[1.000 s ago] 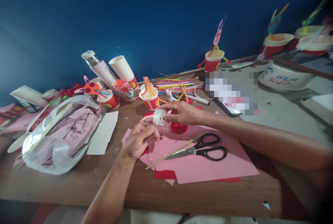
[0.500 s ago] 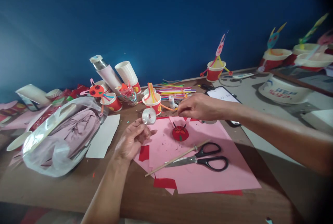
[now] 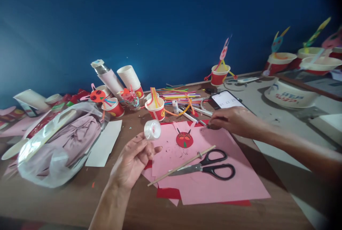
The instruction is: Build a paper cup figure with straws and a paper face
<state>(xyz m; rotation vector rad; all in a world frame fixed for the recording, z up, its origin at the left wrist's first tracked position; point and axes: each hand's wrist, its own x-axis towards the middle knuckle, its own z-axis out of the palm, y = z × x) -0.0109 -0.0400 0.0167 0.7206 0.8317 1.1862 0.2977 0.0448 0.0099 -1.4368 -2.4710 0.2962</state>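
Note:
My left hand [image 3: 135, 158] is closed around the edge of a roll of clear tape [image 3: 152, 130], held up over the front edge of the pink paper. To the right, my right hand [image 3: 228, 120] is low at the paper's upper right corner, fingers pinched together; what lies in them is too small and dark to make out. Between the hands, a red paper face [image 3: 184, 139] with ears, lashes and a green nose lies on the pink paper [image 3: 221, 191]. In front of it, black-handled scissors [image 3: 200, 168] lie under a thin wooden stick [image 3: 184, 164].
Behind the paper stand a red paper cup [image 3: 155, 110] with bent pipe cleaners and a small glue bottle [image 3: 175, 106]. A phone [image 3: 226, 99] lies beyond my right hand. At left are a plastic bag [image 3: 61, 148] and white card [image 3: 104, 144]. A cup stack [image 3: 129, 77] leans behind.
My right hand has moved right and slightly down, away from the orange pipe cleaner, uncovering pens. My left hand still holds the tape roll, now slightly lower.

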